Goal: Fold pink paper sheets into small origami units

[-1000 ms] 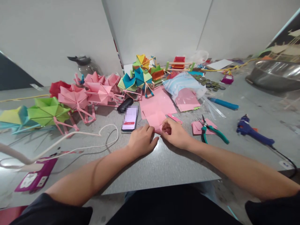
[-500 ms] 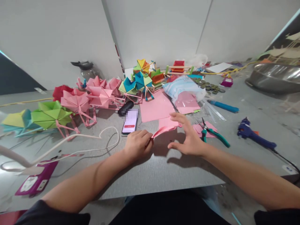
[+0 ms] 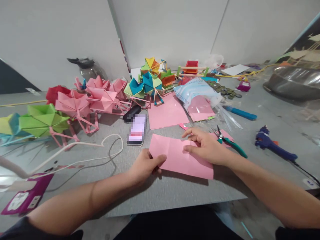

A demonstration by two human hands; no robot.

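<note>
Covering part of the flat pink paper sheet (image 3: 178, 156), my right hand (image 3: 206, 148) pressed it open-fingered; my left hand (image 3: 145, 165) pinched its near-left corner. Bare grey tabletop (image 3: 175, 191) lay nearer me.

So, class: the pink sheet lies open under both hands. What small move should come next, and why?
Probably press the pink sheet flat: the left hand pinches its near-left corner, the right hand rests on top, and creases show.
</note>
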